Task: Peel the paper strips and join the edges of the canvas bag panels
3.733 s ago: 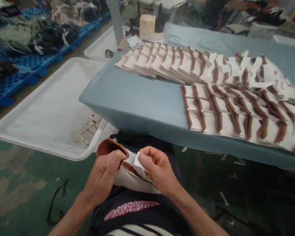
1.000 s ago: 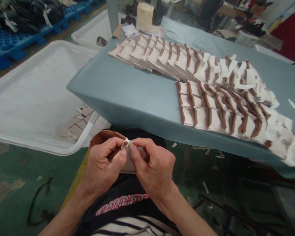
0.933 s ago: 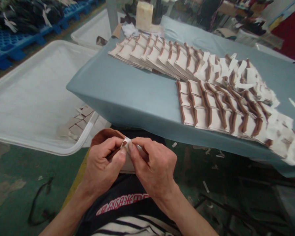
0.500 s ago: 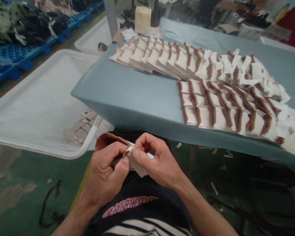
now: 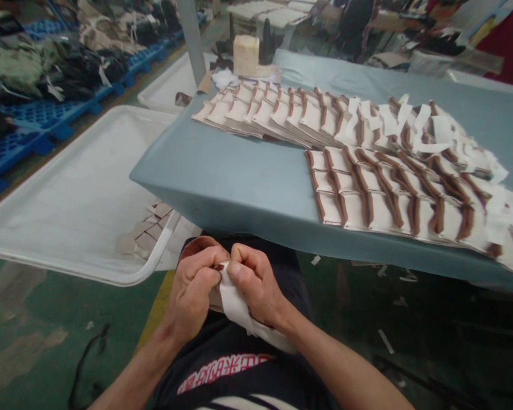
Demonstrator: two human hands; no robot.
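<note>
Close to my lap, my left hand [image 5: 194, 285] is closed on a brown and white fabric piece [image 5: 200, 246], whose brown part curves up behind the fingers. My right hand [image 5: 256, 279] pinches a white strip [image 5: 235, 302] at the piece's edge, its fingertips almost touching those of my left hand. The strip hangs down below my right hand toward the wrist. Fingers hide most of the fabric piece.
A blue-covered table [image 5: 239, 176] carries rows of white pieces with brown edges [image 5: 380, 205] and loose white strips [image 5: 436, 131]. Left of it, a large white bin [image 5: 68, 199] holds a few pieces. Blue pallets [image 5: 38, 122] bear piled cloth. Scraps lie on the floor.
Both hands have drawn closer together. More of the white strip now shows, trailing down and right under my right hand. The view has tilted up slightly.
</note>
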